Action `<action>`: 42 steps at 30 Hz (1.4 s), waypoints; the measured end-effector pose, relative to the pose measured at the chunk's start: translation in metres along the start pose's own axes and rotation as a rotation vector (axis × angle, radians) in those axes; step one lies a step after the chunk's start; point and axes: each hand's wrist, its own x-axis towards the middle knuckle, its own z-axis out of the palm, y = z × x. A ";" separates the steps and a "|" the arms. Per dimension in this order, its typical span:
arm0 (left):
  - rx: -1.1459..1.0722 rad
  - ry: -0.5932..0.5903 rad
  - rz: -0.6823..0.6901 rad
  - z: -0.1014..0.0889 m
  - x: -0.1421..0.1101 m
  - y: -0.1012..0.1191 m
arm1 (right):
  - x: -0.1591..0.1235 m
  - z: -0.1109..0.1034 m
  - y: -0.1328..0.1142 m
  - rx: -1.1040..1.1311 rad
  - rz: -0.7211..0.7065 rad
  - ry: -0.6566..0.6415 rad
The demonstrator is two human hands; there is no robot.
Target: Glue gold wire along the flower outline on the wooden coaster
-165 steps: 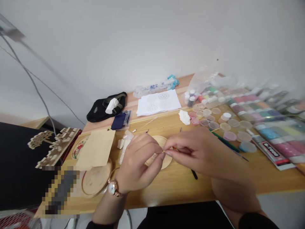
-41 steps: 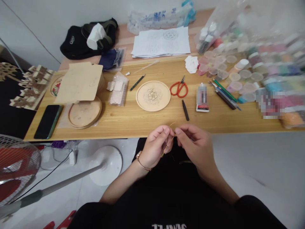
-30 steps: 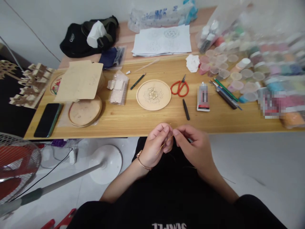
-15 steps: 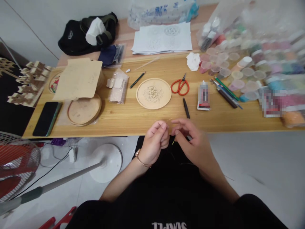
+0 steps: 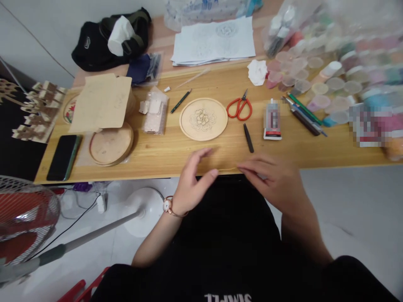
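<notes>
My right hand (image 5: 273, 180) is closed in a pinch on one end of a thin golden wire (image 5: 229, 169) at the table's front edge. The wire stretches left toward my left hand (image 5: 190, 182), whose thumb and fingers are spread apart; whether its thumb tip touches the wire I cannot tell. Beyond my hands lies a round wooden plate (image 5: 188, 129) with a flower drawn in dark lines, some parts bolder. Red-handled scissors (image 5: 242, 101) rest at its right. A black pointed tool (image 5: 248, 138), perhaps tweezers, lies nearer my right hand.
A glue tube (image 5: 272, 119), several pencils or pens (image 5: 304, 114) and many small pots (image 5: 335, 84) occupy the right side. At left are a phone (image 5: 64, 157), stacked wooden plates (image 5: 111, 144) and brown card (image 5: 100, 100). Printed sheets (image 5: 214, 44) lie behind. A fan (image 5: 28, 214) stands below left.
My hands were close together and have drawn apart. The left hand has opened and moved left; the right, still pinching, has moved right, with the wire now stretched between them.
</notes>
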 end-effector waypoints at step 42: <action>0.603 -0.019 0.404 0.029 -0.017 0.009 | 0.005 0.029 -0.035 -0.007 0.300 0.391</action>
